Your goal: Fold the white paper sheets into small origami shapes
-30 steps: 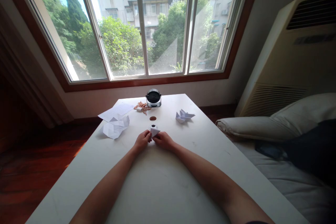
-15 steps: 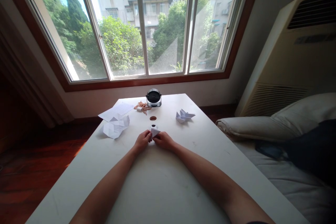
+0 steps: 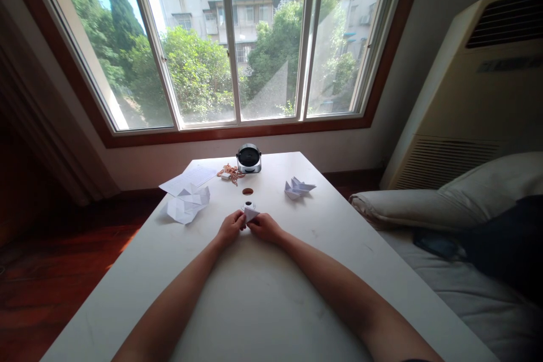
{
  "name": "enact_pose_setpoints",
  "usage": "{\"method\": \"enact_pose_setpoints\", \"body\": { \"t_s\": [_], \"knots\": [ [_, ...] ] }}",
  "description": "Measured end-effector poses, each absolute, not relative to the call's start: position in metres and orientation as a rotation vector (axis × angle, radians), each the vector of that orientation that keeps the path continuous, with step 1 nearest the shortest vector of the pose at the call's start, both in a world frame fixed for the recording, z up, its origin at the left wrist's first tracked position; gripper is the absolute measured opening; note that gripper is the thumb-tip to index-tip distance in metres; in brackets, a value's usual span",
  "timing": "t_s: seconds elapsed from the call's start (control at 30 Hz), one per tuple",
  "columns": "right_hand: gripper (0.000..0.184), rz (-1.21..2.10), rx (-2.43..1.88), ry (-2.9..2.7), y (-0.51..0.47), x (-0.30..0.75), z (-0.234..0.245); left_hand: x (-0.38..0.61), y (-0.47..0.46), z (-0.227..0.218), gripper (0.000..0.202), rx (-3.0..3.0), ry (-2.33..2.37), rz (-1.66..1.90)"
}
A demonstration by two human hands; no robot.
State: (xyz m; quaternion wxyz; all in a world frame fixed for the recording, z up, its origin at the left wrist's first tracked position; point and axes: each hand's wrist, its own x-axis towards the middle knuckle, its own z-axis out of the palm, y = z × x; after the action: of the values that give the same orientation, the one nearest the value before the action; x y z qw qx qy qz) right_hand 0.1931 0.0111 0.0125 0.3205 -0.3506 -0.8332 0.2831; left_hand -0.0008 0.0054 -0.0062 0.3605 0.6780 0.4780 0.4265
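Note:
Both my hands meet at the middle of the white table [image 3: 263, 305]. My left hand [image 3: 230, 228] and my right hand [image 3: 263, 227] each pinch a small folded white paper piece [image 3: 250, 214] that pokes up between the fingertips. Just behind the paper lies a small round object with a dark centre [image 3: 248, 204]. A finished folded paper figure [image 3: 298, 188] sits to the right, farther back.
Crumpled and folded white paper [image 3: 186, 203] and a flat sheet [image 3: 188, 178] lie at the back left. A small round device [image 3: 248, 158], an orange cord [image 3: 229, 172] and a brown disc [image 3: 248, 191] sit near the far edge. A bed with pillow [image 3: 449, 192] flanks the right.

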Motion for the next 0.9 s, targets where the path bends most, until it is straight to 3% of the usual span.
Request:
{"method": "enact_pose_setpoints", "body": {
  "t_s": [0.9],
  "knots": [
    [0.023, 0.728, -0.948, -2.209, 0.0121, 0.1931, 0.0114, 0.0008, 0.0034, -0.0022, 0.035, 1.730, 1.236, 1.101]
  ]
}}
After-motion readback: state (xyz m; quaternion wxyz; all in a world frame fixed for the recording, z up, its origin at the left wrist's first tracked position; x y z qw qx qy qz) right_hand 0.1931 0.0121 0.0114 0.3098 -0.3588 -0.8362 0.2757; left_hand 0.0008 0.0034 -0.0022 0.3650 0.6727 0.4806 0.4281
